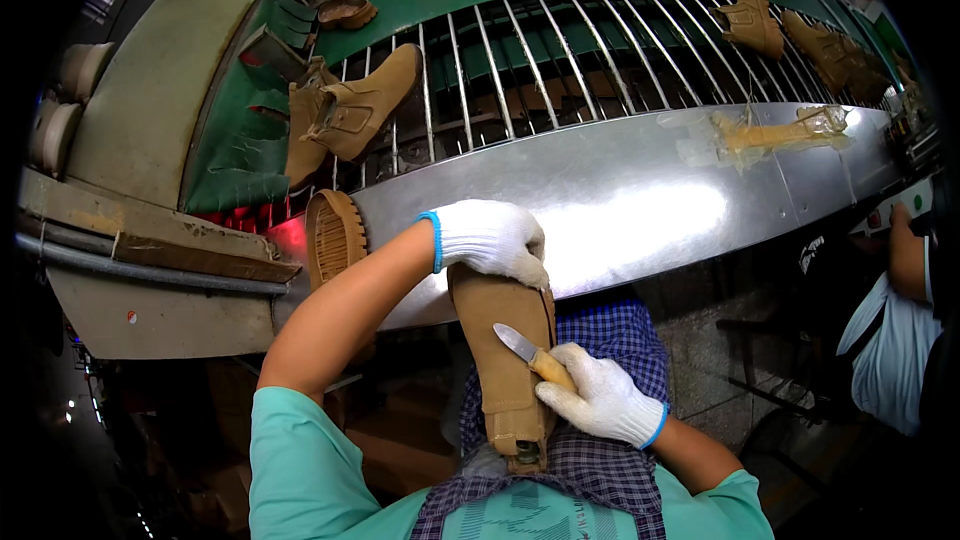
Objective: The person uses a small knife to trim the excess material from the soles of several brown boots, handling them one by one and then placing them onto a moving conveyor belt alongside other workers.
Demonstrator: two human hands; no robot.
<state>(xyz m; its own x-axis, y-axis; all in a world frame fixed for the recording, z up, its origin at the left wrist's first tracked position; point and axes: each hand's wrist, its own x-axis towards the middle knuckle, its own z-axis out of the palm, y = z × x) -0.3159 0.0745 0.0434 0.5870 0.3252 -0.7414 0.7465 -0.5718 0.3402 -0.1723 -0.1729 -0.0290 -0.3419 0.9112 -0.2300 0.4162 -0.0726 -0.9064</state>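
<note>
A tan suede-like boot (495, 360) lies lengthwise across my lap, its shaft toward my body and its other end against the metal edge. My left hand (492, 242), in a white knit glove with a blue cuff, is closed over the boot's far end. Part of the grip is hidden under the glove. Also gloved, my right hand (608, 398) grips a short knife (548, 365) by its yellowish wooden handle. The blade points up and left, over the side of the boot. A loose brown outsole (336, 230) stands left of my left forearm.
A shiny metal ledge (640, 190) borders a conveyor of metal rollers (515, 70). Tan boots (365, 105) sit on it at left, more boots (752, 22) at right. A machine with a torn green curtain (240, 135) stands left. At right is another person's arm (908, 258).
</note>
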